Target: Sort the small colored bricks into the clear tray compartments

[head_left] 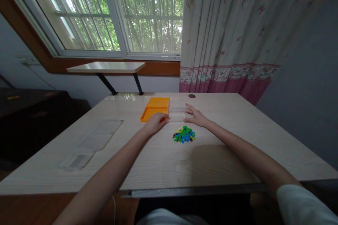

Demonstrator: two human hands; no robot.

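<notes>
A clear, shallow plastic box lies on the table between my hands. My left hand is closed, with thumb and fingertips pinching at the box's near left corner, right beside the orange tray. That tray has two levels, and my left fingers cover its near right corner. My right hand has its fingers spread around the box's right end, the fingertips at its edge. Just in front of the box sits a loose pile of small green, blue, yellow and dark plastic pieces.
Flat clear plastic sheets lie on the left of the pale wooden table. A small raised shelf on black legs stands at the back left. Behind are a barred window and a floral curtain. A round cable hole is near the back edge.
</notes>
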